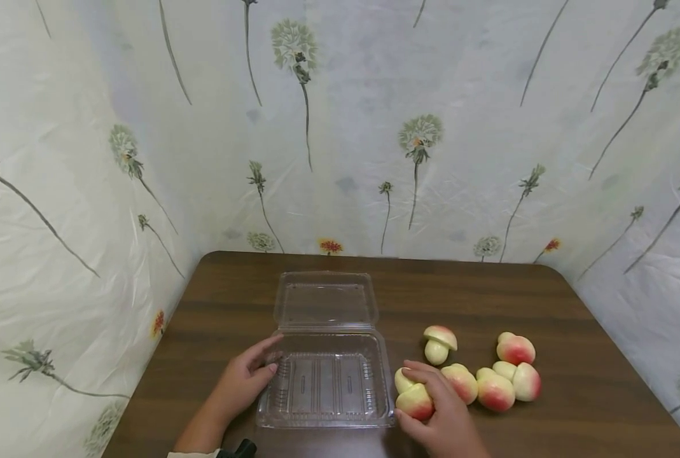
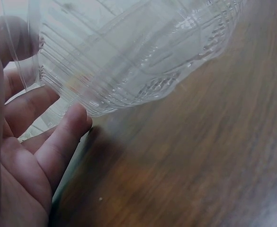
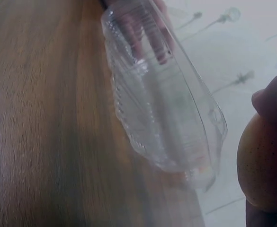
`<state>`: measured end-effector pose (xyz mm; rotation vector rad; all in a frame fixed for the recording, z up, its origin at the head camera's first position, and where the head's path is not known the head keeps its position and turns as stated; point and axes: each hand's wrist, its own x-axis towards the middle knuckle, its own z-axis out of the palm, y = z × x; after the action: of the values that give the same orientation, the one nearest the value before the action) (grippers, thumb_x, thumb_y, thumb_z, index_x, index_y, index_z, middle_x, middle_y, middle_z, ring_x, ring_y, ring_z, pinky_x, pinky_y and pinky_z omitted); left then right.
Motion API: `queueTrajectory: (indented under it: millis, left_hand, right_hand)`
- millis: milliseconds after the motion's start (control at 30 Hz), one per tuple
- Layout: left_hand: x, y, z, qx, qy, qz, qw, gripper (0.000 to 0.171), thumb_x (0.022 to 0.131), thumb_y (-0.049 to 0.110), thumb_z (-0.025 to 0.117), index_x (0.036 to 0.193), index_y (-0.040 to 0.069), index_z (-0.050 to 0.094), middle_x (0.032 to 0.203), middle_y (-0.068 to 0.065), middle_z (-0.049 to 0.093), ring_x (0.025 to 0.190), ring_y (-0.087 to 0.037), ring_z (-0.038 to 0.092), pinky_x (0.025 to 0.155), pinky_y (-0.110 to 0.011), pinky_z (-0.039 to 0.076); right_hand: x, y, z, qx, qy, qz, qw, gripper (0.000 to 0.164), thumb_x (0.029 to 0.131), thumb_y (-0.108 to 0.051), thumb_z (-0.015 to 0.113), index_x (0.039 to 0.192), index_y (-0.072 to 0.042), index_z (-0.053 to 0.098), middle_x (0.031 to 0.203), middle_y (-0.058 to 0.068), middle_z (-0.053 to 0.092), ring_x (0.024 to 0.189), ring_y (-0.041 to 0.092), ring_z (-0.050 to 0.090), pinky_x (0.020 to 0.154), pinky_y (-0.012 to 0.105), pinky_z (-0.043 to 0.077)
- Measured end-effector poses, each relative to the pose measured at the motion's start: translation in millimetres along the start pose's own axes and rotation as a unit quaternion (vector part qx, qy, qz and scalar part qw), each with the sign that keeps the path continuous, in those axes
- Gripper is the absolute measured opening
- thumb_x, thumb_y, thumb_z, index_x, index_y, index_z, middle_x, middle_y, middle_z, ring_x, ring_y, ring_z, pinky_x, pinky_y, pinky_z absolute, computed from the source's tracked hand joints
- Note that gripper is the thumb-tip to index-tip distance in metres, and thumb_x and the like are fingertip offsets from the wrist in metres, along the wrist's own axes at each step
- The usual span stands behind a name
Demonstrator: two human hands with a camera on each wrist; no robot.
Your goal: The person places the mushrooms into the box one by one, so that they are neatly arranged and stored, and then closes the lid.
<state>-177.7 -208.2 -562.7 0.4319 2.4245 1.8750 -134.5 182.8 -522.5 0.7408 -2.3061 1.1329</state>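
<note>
A clear plastic clamshell container (image 1: pixel 328 420) stands with its lid (image 1: pixel 325 302) folded back, nothing in its base. My left hand (image 1: pixel 242 385) touches the container's left side, thumb and fingers fairly straight. The left wrist view shows the fingertips (image 2: pixel 76 116) against its ribbed wall. To the right of the base, my right hand (image 1: pixel 445 413) grips a yellow toy mushroom (image 1: pixel 414 402) with a red-tinged cap, thumb below and fingers over the top. In the right wrist view the gripped mushroom (image 3: pixel 261 165) is dark at the edge, partly covered by a finger.
Several similar mushrooms lie right of the container: one upright mushroom (image 1: pixel 439 345) behind the right hand, another mushroom (image 1: pixel 516 350) farther right, and a row with a mushroom (image 1: pixel 495 391) in it. The brown table (image 1: pixel 231 305) meets a dandelion-print sheet (image 1: pixel 345 127) behind.
</note>
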Motion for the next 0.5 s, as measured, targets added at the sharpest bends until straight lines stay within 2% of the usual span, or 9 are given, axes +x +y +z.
queueTrajectory:
  millis: [133,333,500]
  left_hand:
    - [-0.4,0.8,0.1,0.005,0.006,-0.011,0.9999,0.053,0.105,0.011,0.062,0.156,0.02,0.05,0.164,-0.009,0.045,0.139,-0.034,0.057,0.102,-0.025,0.051]
    - [-0.5,0.7,-0.7,0.009,0.012,-0.001,0.9999,0.053,0.105,0.009,0.062,0.155,0.019,0.051,0.163,-0.01,0.045,0.137,-0.034,0.059,0.1,-0.024,0.052]
    - [0.1,-1.3,-1.0,0.008,0.01,-0.003,0.9999,0.053,0.105,0.01,0.062,0.156,0.019,0.051,0.163,-0.01,0.045,0.136,-0.034,0.06,0.099,-0.023,0.052]
  right_hand:
    - [2.1,-2.3,3.9,0.005,-0.003,-0.003,1.0,0.071,0.062,-0.004,0.095,0.127,-0.014,0.069,0.133,0.006,0.068,0.129,0.002,0.055,0.108,0.006,0.033]
    - [4.7,-3.4,10.0,0.012,-0.014,0.015,1.0,0.069,0.065,-0.004,0.094,0.127,-0.016,0.069,0.134,0.003,0.067,0.128,0.002,0.057,0.106,0.006,0.035]
    - [8.6,-11.1,13.2,0.01,-0.019,0.015,1.0,0.069,0.066,-0.005,0.095,0.129,-0.016,0.068,0.133,0.009,0.068,0.127,0.004,0.058,0.107,0.006,0.034]
